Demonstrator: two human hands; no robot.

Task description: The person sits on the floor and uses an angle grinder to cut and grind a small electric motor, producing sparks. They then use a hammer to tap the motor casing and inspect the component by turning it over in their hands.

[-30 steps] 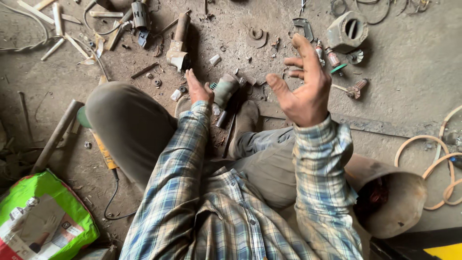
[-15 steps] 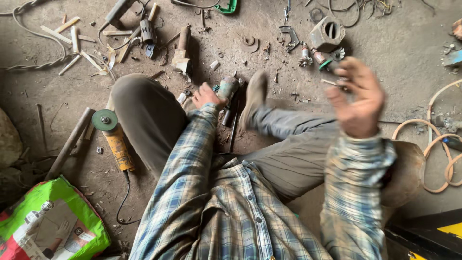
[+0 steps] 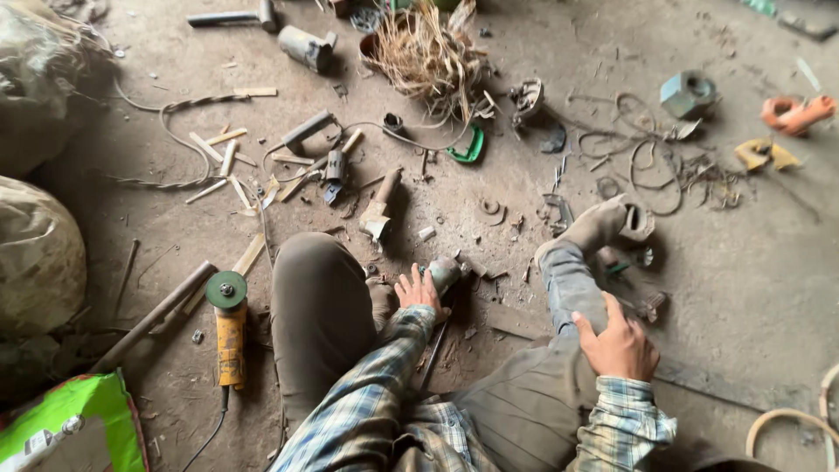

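Observation:
I sit on a dirty concrete floor with legs spread. My left hand (image 3: 418, 293) rests on a small grey-green power tool body (image 3: 444, 273) lying between my legs, fingers over it. My right hand (image 3: 619, 343) lies flat on my right knee, fingers closed and holding nothing. My right foot in a grey shoe (image 3: 603, 223) stretches out ahead, near small metal parts (image 3: 642, 306).
A yellow angle grinder (image 3: 230, 328) with cord lies left of my left leg, beside a metal pipe (image 3: 153, 316). Scattered tools, wood sticks, wires and a straw bundle (image 3: 428, 48) cover the floor ahead. Sacks (image 3: 35, 253) stand left, a green bag (image 3: 74, 428) at bottom left.
My right hand dropped from raised in the air down onto my right knee. The view tilted up and forward, showing more floor. My left hand stayed on the tool.

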